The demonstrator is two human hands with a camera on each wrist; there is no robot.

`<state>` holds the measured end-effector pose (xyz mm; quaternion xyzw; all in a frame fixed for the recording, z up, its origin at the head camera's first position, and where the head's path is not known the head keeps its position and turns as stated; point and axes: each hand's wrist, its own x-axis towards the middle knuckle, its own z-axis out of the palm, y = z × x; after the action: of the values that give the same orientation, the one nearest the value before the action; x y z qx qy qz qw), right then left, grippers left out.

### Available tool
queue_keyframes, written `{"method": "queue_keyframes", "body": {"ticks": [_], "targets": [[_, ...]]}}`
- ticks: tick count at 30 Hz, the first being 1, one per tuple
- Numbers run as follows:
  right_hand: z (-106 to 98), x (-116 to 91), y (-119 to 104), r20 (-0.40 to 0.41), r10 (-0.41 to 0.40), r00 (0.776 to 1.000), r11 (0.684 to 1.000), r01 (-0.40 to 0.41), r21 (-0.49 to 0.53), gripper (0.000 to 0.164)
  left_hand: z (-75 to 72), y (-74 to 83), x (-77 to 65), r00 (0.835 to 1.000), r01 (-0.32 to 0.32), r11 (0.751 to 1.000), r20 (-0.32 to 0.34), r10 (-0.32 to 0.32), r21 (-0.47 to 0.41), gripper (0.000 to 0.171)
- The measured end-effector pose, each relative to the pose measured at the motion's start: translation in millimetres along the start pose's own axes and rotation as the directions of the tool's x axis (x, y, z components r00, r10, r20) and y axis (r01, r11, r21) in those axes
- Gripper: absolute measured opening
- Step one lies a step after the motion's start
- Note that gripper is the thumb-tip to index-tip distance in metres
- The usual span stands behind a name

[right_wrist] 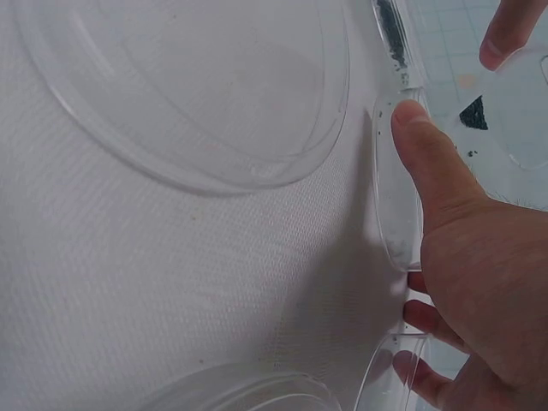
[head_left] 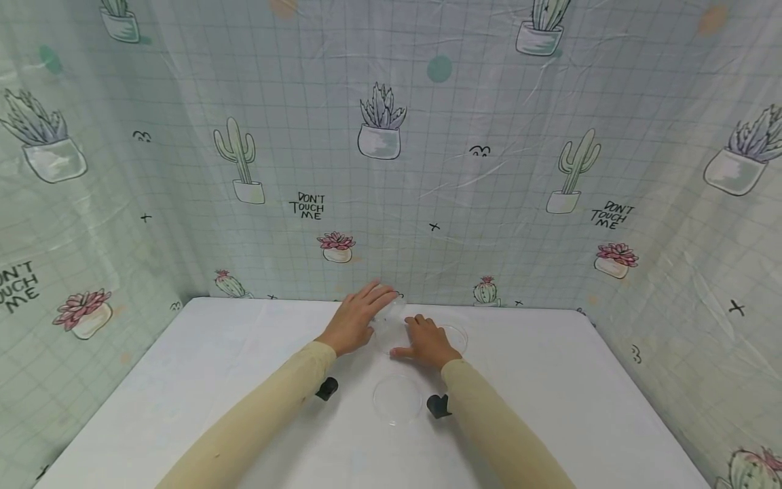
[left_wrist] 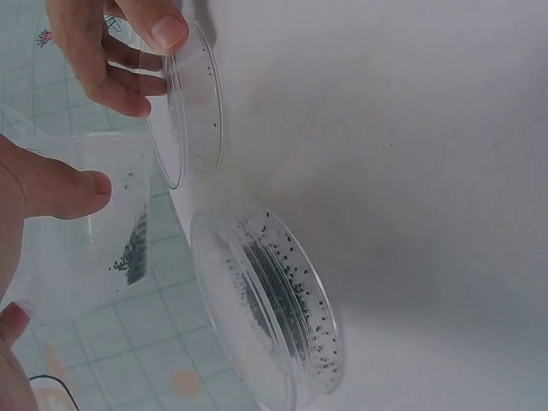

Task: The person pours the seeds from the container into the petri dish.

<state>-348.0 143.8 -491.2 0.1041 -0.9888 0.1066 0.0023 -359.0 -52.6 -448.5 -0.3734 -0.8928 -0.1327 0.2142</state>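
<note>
My left hand [head_left: 353, 320] holds up a clear plastic bag [left_wrist: 128, 227] over the back of the table. Small black grains lie gathered in one corner of it. My right hand [head_left: 429, 343] grips a low round clear dish [left_wrist: 190, 103] on the table, with its thumb on one side and its fingers on the other. A few black specks show in that dish. Beside it, a second clear dish [left_wrist: 274, 317] holds many black grains. In the head view the bag is faint and partly hidden by the left hand.
A clear round dish [head_left: 397, 401] lies nearer on the white table [head_left: 244, 380]. Another clear dish [head_left: 457, 336] sits just right of my right hand. A curtain [head_left: 427, 204] printed with cacti stands behind the table and along both sides.
</note>
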Motion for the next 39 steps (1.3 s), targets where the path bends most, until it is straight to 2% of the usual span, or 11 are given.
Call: {"method": "queue_keyframes", "body": {"ticks": [9,17,24,39], "targets": [[0.5,-1.7,-1.7,-0.005,0.006,1.0,1.0,-0.006,-0.01,0.09,0.9,0.9,3.0,0.999,-0.028,0.999,0.032,0.027,0.042,0.091],[-2.5,-5.2,-5.7,-0.009,0.0,1.0,1.0,0.0,-0.002,0.087,0.3,0.6,3.2,0.997,-0.065,0.995,0.035,0.063,0.075,0.09],[-2.0,-6.1,-7.6,-0.013,0.013,1.0,1.0,-0.013,-0.002,0.086,0.4,0.6,2.6,0.995,-0.091,0.99,0.044,0.086,0.112,0.084],[0.4,-9.0,-7.8,-0.026,0.007,1.0,1.0,-0.006,0.011,0.087,0.8,2.1,-0.3,0.992,-0.123,0.983,0.013,0.122,0.134,0.084]]}}
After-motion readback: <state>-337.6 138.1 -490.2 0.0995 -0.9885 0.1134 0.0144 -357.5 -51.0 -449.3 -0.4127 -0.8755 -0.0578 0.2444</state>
